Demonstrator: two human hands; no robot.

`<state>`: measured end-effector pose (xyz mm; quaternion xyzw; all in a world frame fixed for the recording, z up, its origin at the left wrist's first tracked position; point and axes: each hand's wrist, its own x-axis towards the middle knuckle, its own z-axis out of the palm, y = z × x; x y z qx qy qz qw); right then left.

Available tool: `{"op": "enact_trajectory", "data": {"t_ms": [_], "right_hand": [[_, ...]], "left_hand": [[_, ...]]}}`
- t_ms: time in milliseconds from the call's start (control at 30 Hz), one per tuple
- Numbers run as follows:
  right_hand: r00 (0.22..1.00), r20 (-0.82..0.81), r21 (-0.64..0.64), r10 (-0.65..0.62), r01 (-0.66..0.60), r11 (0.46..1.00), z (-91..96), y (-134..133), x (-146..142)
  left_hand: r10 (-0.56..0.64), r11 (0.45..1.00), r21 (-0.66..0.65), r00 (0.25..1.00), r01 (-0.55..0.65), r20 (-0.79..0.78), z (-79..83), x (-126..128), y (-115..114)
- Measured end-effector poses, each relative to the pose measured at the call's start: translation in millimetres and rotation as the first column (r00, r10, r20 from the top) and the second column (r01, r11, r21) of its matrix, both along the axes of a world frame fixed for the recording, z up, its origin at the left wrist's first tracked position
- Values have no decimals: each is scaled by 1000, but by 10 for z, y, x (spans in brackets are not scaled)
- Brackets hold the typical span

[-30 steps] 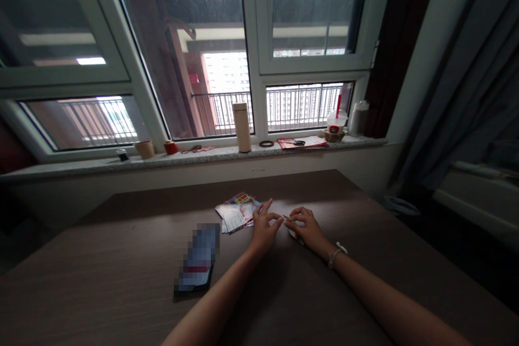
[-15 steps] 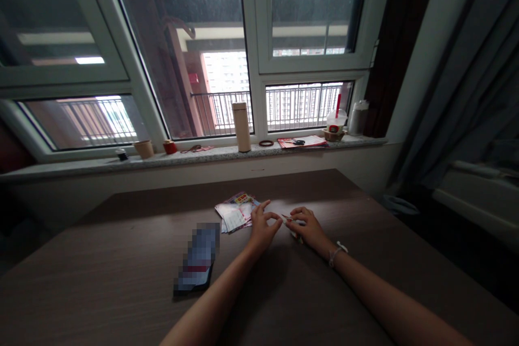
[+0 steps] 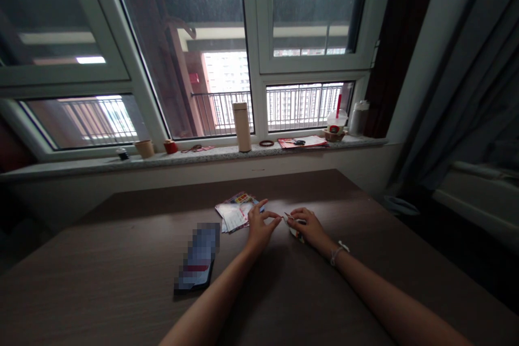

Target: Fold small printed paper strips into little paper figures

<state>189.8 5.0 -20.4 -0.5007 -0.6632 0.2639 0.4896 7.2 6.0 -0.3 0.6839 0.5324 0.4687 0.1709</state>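
Observation:
My left hand [image 3: 260,231] is over the table with thumb and forefinger pinched and the other fingers raised. A tiny reddish tip shows at the pinch, too small to name. My right hand [image 3: 313,230], wearing a bracelet [image 3: 339,252] at the wrist, is closed on a small printed paper piece [image 3: 297,234], white with coloured patches, mostly covered by the fingers. A narrow gap separates the fingertips of the two hands. Just behind my left hand lies a fanned stack of printed paper sheets [image 3: 233,215], partly hidden by its fingers.
A phone [image 3: 198,259], blurred out, lies left of my left forearm on the brown table [image 3: 101,259]. Along the windowsill [image 3: 206,157] stand a beige flask [image 3: 242,127], a paper cup [image 3: 144,148], a drink cup with red straw [image 3: 335,121], and scissors [image 3: 299,142] on papers.
My left hand has shifted slightly left, widening the gap between the fingertips. More of the paper piece shows under my right hand. The phone and stack have not moved.

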Motion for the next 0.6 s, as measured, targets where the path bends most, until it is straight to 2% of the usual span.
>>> {"op": "enact_trajectory", "data": {"t_ms": [100,267,400,600], "right_hand": [[1000,22,18,-9,9,1000,14,-23,1],[981,109,25,-158,156,987,25,-90,6],[960,249,23,-128,126,992,27,-147,-31],[930,326,18,-168,172,985,52,-185,-138]], "left_hand": [[21,1000,22,1000,-22,12,-1,6,-7],[104,994,37,994,-106,43,29,-20,-23],[117,993,27,992,-119,45,17,-17,-33],[78,997,19,997,-79,22,-8,7,-25]]}}
